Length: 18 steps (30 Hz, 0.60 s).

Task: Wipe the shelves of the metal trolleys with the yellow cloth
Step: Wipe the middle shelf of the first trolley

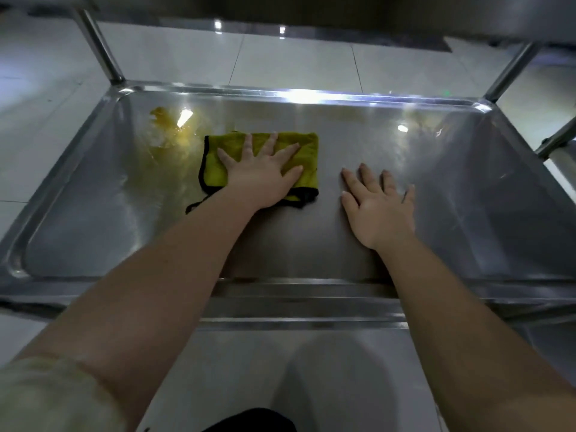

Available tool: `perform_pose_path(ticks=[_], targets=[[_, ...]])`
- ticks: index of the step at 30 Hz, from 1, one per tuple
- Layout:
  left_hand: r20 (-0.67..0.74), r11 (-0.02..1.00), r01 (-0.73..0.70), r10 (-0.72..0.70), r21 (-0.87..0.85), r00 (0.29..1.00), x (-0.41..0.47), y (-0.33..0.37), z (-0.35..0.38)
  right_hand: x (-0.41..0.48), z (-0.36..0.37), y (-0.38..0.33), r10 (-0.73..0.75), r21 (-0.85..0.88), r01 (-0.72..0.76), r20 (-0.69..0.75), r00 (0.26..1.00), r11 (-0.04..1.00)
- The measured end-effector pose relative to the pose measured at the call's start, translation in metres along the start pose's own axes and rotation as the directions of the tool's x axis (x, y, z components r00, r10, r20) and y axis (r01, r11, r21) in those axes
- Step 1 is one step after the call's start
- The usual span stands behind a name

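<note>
Wiping looks to be in mid-course on one shelf (467,198) of a metal trolley, seen from the head camera. The yellow cloth (212,173), folded into a rectangle with dark edging, lies flat on the shelf left of centre. The left hand (263,179) presses down on it, palm flat and fingers spread wide, not gripping it. The right hand (378,207) rests just beside the cloth on bare steel, fingers likewise straight and splayed, holding nothing; it seems to serve as a brace.

As for progress, a yellowish smear (174,129) sits in the far left part of the shelf, just beyond the cloth's far left corner, so that patch appears not yet cleaned. Fainter streaks show toward the far right corner, though glare from reflected lights makes it hard to say whether these are dirt or only shine. The middle and near parts look fairly even, but I cannot confirm they have been wiped.

The shelf above (311,7) is only a dark, blurred underside at the top edge, its state unknown. Metal below the near rim (249,369) may be a lower shelf; it is blurred and partly hidden by the forearms. A dark object (249,422) at the bottom edge is cut off and unidentifiable. No second trolley can be made out.
</note>
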<state>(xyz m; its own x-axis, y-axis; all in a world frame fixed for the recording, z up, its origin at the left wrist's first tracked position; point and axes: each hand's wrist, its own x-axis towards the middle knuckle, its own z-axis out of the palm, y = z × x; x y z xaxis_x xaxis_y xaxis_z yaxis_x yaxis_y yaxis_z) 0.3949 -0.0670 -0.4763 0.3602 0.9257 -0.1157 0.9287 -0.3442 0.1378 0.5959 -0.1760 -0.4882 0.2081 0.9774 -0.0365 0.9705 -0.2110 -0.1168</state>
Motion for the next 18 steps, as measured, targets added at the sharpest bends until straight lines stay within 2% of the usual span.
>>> perform_pose_path(ticks=[2, 6, 11, 15, 18], targets=[[-0.021, 1.0, -0.015, 0.015, 0.0, 1.0, -0.038, -0.005, 0.005, -0.002, -0.002, -0.003, 0.006, 0.003, -0.006, 0.001, 1.0, 1.0], [-0.072, 0.999, 0.05, -0.05, 0.009, 0.996, -0.112, -0.005, 0.021, -0.008, -0.008, -0.006, 0.024, 0.003, -0.024, 0.008, 1.0, 1.0], [-0.094, 0.996, 0.083, -0.078, 0.046, 0.992, -0.126, 0.0, 0.023, 0.001, -0.012, -0.034, 0.147, 0.034, -0.148, 0.051, 0.988, 0.988], [-0.096, 0.997, 0.073, -0.068, 0.041, 0.993, -0.126, 0.003, 0.021, 0.014, -0.011, -0.071, 0.044, 0.066, -0.046, 0.034, 0.998, 0.997], [-0.097, 0.997, 0.075, -0.075, 0.004, 0.993, -0.123, -0.002, 0.021, 0.018, -0.005, -0.074, 0.025, 0.031, -0.026, 0.032, 0.999, 0.999]])
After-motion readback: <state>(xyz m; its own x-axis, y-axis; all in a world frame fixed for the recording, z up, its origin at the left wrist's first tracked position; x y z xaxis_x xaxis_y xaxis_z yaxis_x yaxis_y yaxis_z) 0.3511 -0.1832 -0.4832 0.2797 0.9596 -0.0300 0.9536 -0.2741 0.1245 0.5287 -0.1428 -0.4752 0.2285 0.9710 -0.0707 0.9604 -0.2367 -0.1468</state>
